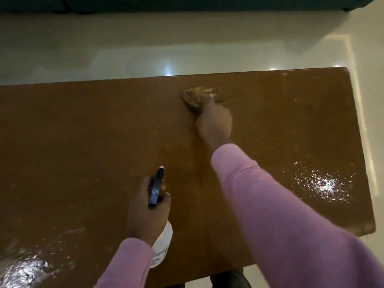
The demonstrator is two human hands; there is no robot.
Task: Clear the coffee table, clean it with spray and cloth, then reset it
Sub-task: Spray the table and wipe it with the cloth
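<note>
The brown coffee table (93,132) fills most of the head view. My right hand (215,121) reaches across it and presses a tan, bunched cloth (193,96) onto the tabletop near the far edge; my fingers lie over the cloth and hide part of it. My left hand (147,208) grips a white spray bottle (163,244) with a dark trigger head (156,187), held over the near middle of the table, nozzle pointing away from me. Both sleeves are pink.
Wet, shiny droplets (324,183) cover the tabletop at the right, and another wet patch (27,269) lies at the near left corner. Pale glossy floor (124,48) lies beyond the table. A dark sofa base (187,3) runs along the top.
</note>
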